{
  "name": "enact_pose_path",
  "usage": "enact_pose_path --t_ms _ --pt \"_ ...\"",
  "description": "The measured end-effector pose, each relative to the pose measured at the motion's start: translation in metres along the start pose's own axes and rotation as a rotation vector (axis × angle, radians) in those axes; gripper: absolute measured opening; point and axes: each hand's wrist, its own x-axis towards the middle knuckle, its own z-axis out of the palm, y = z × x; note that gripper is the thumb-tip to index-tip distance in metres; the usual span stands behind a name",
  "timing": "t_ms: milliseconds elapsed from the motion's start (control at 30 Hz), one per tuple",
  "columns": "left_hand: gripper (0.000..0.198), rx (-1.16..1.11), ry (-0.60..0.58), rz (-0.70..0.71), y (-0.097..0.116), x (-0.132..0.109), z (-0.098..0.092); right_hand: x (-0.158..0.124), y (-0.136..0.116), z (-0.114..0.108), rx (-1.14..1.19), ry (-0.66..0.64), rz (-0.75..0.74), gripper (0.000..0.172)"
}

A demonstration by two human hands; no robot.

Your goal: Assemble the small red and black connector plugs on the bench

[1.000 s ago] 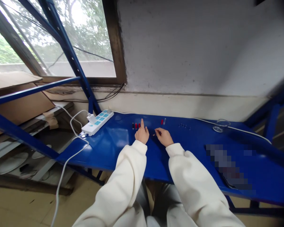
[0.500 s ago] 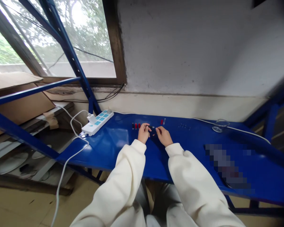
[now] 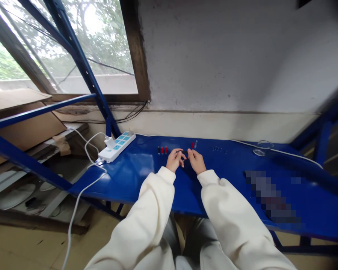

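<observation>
My left hand [image 3: 174,161] is closed round one end of a small black tube [image 3: 184,152] held just over the blue tabletop. My right hand [image 3: 196,162] pinches the other end between thumb and fingers, so the tube lies level between both hands. What kind of tube it is, I cannot make out. Left of the hands stand a small black cylinder [image 3: 159,150] and two red cylinders [image 3: 164,150]. Beyond my right hand lie a short red piece [image 3: 193,144] and a clear tube [image 3: 196,144].
Several tiny clear pieces [image 3: 217,148] lie on the blue table [image 3: 141,187]. A white power strip [image 3: 116,147] sits at the left, its cable hanging off the edge. Farther right are a round clear dish [image 3: 259,152] and a blurred-out dark object [image 3: 273,198].
My right hand has closed onto the free end of the black tube, whose clear tip showed before. The two hands are slightly nearer each other.
</observation>
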Motion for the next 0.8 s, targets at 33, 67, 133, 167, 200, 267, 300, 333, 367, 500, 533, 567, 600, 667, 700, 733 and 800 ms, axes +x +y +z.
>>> enact_pose_path --t_ms 33,67,133,167,200,267,300,333,367,500,533,567,600,667,700,733,800 --pt "0.033 0.012 0.005 0.002 0.0001 -0.0001 0.0000 -0.0003 -0.0005 0.0000 0.012 0.000 -0.001 0.042" --pt "0.033 0.023 0.009 0.000 0.0004 -0.0002 0.0000 -0.0005 -0.0007 0.0000 0.022 0.002 -0.002 0.042" --pt "0.034 0.046 0.020 -0.008 0.0010 -0.0005 0.0000 -0.0008 -0.0005 0.0001 0.035 0.000 -0.005 0.042" --pt "0.034 0.059 0.025 -0.013 0.0010 -0.0004 0.0000 -0.0009 -0.0001 0.0001 0.038 -0.001 -0.007 0.042" --pt "0.034 0.071 0.030 -0.017 0.0006 -0.0002 -0.0001 -0.0009 0.0002 0.0002 0.040 -0.003 -0.009 0.042" --pt "0.034 0.087 0.037 -0.013 -0.0015 0.0007 -0.0005 -0.0008 0.0007 0.0004 0.044 -0.005 -0.007 0.043" --pt "0.034 0.094 0.042 -0.004 -0.0030 0.0014 -0.0007 -0.0008 0.0006 0.0006 0.049 -0.005 -0.006 0.043" --pt "0.035 0.101 0.049 0.006 -0.0045 0.0021 -0.0008 -0.0009 0.0003 0.0008 0.056 -0.004 -0.006 0.043" --pt "0.035 0.108 0.057 0.016 -0.0060 0.0027 -0.0009 -0.0010 -0.0002 0.0010 0.065 -0.005 -0.007 0.043" --pt "0.039 0.130 0.107 0.012 -0.0072 0.0031 0.0000 -0.0022 -0.0039 0.0014 0.107 -0.006 -0.021 0.042" --pt "0.040 0.126 0.120 0.004 -0.0062 0.0027 0.0003 -0.0026 -0.0050 0.0014 0.115 -0.007 -0.024 0.042" --pt "0.041 0.119 0.137 -0.005 -0.0048 0.0022 0.0006 -0.0030 -0.0061 0.0013 0.121 -0.009 -0.024 0.042" --pt "0.042 0.110 0.156 -0.014 -0.0035 0.0017 0.0007 -0.0033 -0.0070 0.0012 0.126 -0.014 -0.022 0.042" --pt "0.042 0.105 0.205 -0.029 -0.0015 0.0011 0.0003 -0.0039 -0.0084 0.0012 0.136 -0.027 -0.013 0.042" --pt "0.043 0.108 0.232 -0.035 -0.0012 0.0010 -0.0001 -0.0041 -0.0087 0.0013 0.144 -0.035 -0.012 0.042" --pt "0.044 0.109 0.256 -0.039 -0.0014 0.0012 -0.0007 -0.0043 -0.0088 0.0014 0.152 -0.042 -0.013 0.041" --pt "0.045 0.105 0.289 -0.048 -0.0029 0.0020 -0.0021 -0.0044 -0.0083 0.0017 0.165 -0.054 -0.021 0.041"
